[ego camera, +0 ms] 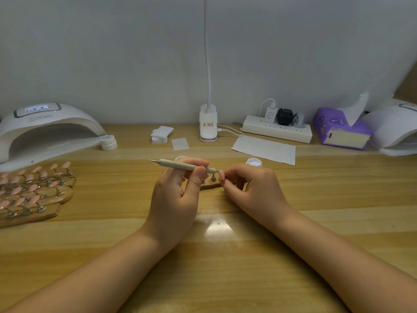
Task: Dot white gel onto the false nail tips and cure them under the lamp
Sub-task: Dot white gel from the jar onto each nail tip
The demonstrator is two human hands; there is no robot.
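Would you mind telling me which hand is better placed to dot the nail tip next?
Left: the left hand grips the dotting pen, tip at the nail tip pinched by the right hand.

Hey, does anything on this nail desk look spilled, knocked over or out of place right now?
Nothing stands out. The open gel jar sits upright with no spill. The left hand holds the dotting pen, and the right hand pinches a nail tip.

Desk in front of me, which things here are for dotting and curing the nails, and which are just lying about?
For the job:
dotting pen
nail tip
open gel pot
nail stand
lamp
racks of pink tips

Lying about:
tissue pack
power strip
paper sheet
cotton pads
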